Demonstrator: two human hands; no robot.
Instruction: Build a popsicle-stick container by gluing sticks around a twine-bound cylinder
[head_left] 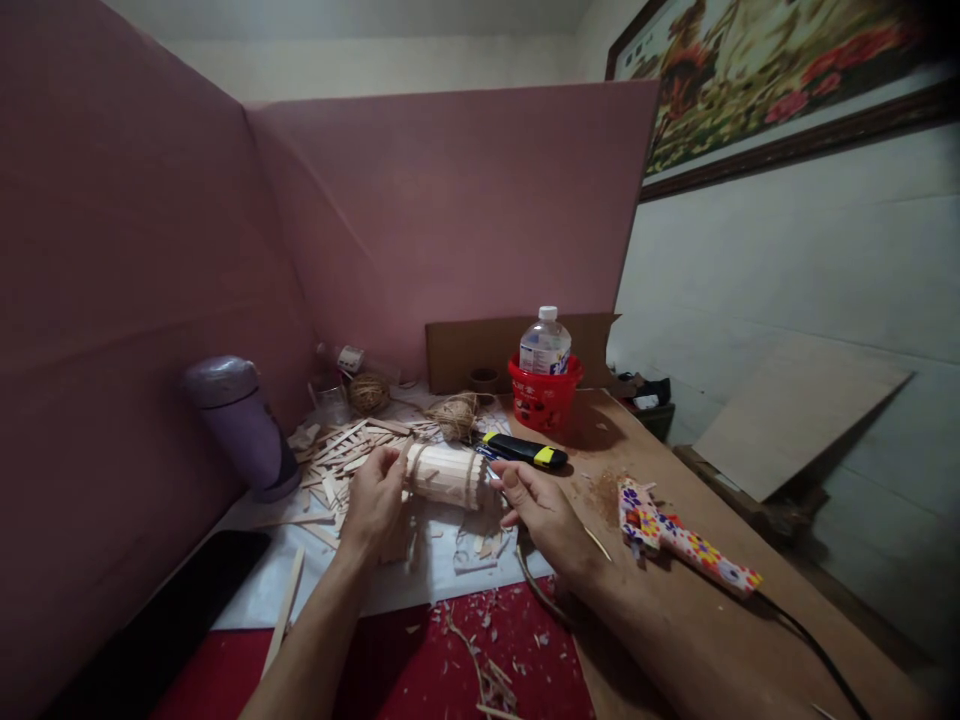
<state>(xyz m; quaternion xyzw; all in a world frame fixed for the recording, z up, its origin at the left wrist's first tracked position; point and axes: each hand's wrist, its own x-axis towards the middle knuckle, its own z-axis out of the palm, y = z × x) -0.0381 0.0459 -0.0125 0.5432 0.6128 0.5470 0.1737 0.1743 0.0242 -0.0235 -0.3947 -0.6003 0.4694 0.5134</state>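
A cylinder of pale flat wooden craft sticks (442, 474) lies sideways in front of me, wrapped near its ends with brown twine. My left hand (379, 490) is closed around its left end. At the right end, my right hand (536, 505) has its fingers bent in a pinch, with a length of twine (534, 578) running down from under them and curving below the wrist. Just beyond the cylinder lie a black and yellow utility knife (525, 450) and a loose ball of twine (454, 415).
Loose wooden sticks (337, 455) are heaped at left beside a purple tumbler (244, 430). A red bucket (544, 405) holds a plastic bottle (546, 345). The flower-patterned glue gun (682, 535) lies at right with its cord. Shavings litter the red cloth (420, 660).
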